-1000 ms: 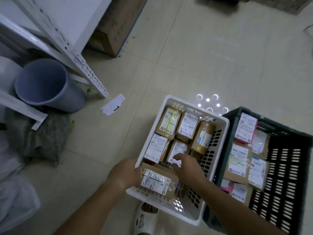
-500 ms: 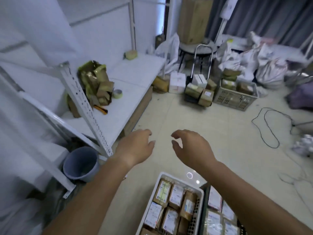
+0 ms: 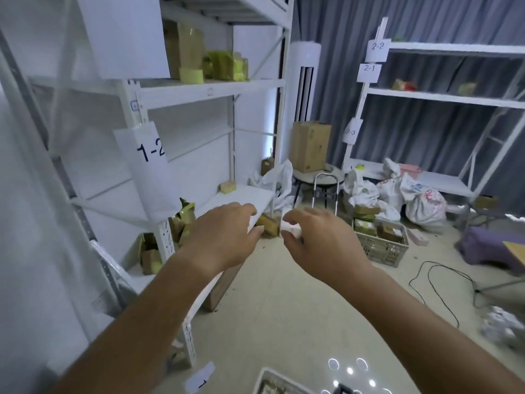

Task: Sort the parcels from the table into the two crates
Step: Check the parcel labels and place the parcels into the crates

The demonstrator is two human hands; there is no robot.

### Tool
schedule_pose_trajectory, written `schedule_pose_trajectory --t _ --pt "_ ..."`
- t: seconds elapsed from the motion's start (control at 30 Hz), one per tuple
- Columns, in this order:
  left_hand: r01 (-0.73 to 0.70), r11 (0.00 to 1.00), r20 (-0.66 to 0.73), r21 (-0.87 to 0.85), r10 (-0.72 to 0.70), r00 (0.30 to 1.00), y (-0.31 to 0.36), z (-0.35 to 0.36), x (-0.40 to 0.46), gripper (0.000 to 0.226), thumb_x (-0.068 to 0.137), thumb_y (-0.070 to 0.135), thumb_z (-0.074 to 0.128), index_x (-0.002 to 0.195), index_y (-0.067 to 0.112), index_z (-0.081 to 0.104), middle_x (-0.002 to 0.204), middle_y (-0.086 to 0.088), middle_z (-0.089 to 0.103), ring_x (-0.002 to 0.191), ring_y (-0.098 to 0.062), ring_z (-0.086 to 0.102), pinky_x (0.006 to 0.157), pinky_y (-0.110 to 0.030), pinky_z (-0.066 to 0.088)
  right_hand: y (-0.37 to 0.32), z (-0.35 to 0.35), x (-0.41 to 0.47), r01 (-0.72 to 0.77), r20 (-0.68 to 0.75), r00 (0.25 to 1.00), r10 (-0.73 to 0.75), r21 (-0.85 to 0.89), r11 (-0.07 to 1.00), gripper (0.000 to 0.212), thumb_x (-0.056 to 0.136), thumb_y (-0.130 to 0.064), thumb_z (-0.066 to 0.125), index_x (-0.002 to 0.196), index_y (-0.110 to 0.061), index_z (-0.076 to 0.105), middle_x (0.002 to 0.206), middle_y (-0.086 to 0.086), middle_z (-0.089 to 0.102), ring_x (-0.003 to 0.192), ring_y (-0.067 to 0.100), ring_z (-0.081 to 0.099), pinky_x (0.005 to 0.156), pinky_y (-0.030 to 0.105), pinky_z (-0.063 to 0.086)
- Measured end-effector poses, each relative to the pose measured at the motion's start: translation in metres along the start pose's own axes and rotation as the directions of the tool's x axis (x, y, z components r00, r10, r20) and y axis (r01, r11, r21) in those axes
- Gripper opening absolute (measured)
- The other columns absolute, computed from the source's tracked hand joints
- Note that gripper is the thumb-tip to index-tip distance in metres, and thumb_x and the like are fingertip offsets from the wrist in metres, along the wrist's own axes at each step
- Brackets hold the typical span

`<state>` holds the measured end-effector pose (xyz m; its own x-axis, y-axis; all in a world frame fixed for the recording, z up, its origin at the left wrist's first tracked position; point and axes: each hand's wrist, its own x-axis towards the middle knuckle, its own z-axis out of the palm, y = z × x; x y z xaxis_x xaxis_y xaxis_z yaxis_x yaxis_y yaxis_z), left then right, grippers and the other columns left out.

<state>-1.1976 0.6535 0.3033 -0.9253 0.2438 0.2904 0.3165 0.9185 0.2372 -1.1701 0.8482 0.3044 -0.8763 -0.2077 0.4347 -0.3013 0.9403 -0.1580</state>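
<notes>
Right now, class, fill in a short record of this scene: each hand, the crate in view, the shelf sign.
left hand: raised, fingers loosely curled, holding nothing
right hand: raised, fingers loosely curled, holding nothing
white crate: only a corner shows at the bottom edge
shelf sign: reads 1-2, on the white rack post
</notes>
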Motion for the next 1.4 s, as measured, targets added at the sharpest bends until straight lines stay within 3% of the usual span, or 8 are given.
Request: schedule_pose_trajectory --t 0.13,0.33,0.47,0.6,0.83,1.07,1.23,1.4 --pt "-0.008 1.000 -0.111 0.019 0.010 0.994 0.046 -0.041 -0.041 0.047 0.102 0.054 0.053 0.142 0.031 0.056 0.127 0.010 0.066 0.111 -0.016 0.064 0.084 -0.031 0.050 -0.004 -0.062 -0.037 0.043 -0.062 0.997 -0.042 0.015 0.999 0.033 0.098 -0.040 0.057 0.128 -0.027 0.065 0.116 -0.008 0.070 0.110 0.019 0.063 0.077 0.035 0.055" --pt "0.032 0.994 -0.186 0.106 -0.012 0.982 0.108 -0.087 -0.109 0.047 0.101 0.057 0.053 0.141 0.033 0.056 0.128 0.011 0.067 0.110 -0.012 0.064 0.079 -0.024 0.040 -0.004 -0.138 -0.100 0.100 -0.126 0.988 -0.093 0.048 0.994 0.035 0.098 -0.043 0.059 0.129 -0.029 0.065 0.115 -0.005 0.072 0.102 0.019 0.065 0.069 0.029 0.045" --pt "0.076 0.984 -0.228 0.159 -0.038 0.973 0.134 -0.119 -0.151 0.045 0.101 0.057 0.052 0.139 0.033 0.058 0.122 0.010 0.067 0.107 -0.012 0.064 0.078 -0.026 0.044 -0.011 -0.174 -0.122 0.165 -0.154 0.976 -0.152 0.074 0.983 0.036 0.098 -0.046 0.059 0.131 -0.030 0.063 0.118 -0.009 0.070 0.106 0.016 0.064 0.080 0.034 0.056" --pt "0.170 0.963 -0.238 0.210 -0.118 0.964 0.138 -0.151 -0.199 0.047 0.101 0.058 0.051 0.141 0.033 0.055 0.127 0.010 0.065 0.114 -0.016 0.063 0.090 -0.036 0.053 -0.032 -0.193 -0.135 0.247 -0.180 0.958 -0.222 0.133 0.960 0.039 0.098 -0.047 0.058 0.133 -0.030 0.061 0.123 -0.009 0.070 0.113 0.016 0.062 0.088 0.032 0.052" --pt "0.380 0.878 -0.277 0.291 -0.303 0.912 0.099 -0.200 -0.314 0.051 0.101 0.060 0.049 0.144 0.033 0.053 0.134 0.010 0.062 0.118 -0.016 0.061 0.091 -0.033 0.049 -0.112 -0.188 -0.157 0.411 -0.171 0.910 -0.378 0.241 0.879 0.042 0.097 -0.050 0.059 0.135 -0.033 0.058 0.128 -0.011 0.067 0.119 0.016 0.059 0.090 0.030 0.049" --pt "0.634 0.715 -0.328 0.297 -0.547 0.770 0.043 -0.248 -0.464 0.051 0.102 0.059 0.048 0.146 0.033 0.051 0.134 0.011 0.060 0.118 -0.015 0.058 0.091 -0.034 0.049 -0.245 -0.172 -0.202 0.566 -0.149 0.817 -0.557 0.388 0.727 0.041 0.096 -0.047 0.060 0.133 -0.029 0.061 0.130 -0.009 0.066 0.125 0.018 0.055 0.099 0.035 0.048" --pt "0.771 0.587 -0.374 0.246 -0.676 0.634 0.006 -0.284 -0.595 0.050 0.101 0.058 0.051 0.145 0.034 0.052 0.139 0.013 0.058 0.124 -0.014 0.056 0.096 -0.034 0.050 -0.361 -0.162 -0.256 0.655 -0.142 0.728 -0.671 0.432 0.620 0.041 0.097 -0.048 0.059 0.133 -0.029 0.061 0.131 -0.010 0.065 0.126 0.016 0.054 0.101 0.034 0.047" --pt "0.870 0.458 -0.410 0.181 -0.769 0.490 -0.028 -0.319 -0.743 0.049 0.099 0.059 0.050 0.139 0.033 0.058 0.132 0.011 0.062 0.117 -0.014 0.060 0.091 -0.034 0.051 -0.494 -0.157 -0.328 0.710 -0.126 0.631 -0.766 0.491 0.504 0.039 0.098 -0.046 0.059 0.133 -0.030 0.060 0.131 -0.012 0.063 0.127 0.015 0.051 0.102 0.032 0.047"
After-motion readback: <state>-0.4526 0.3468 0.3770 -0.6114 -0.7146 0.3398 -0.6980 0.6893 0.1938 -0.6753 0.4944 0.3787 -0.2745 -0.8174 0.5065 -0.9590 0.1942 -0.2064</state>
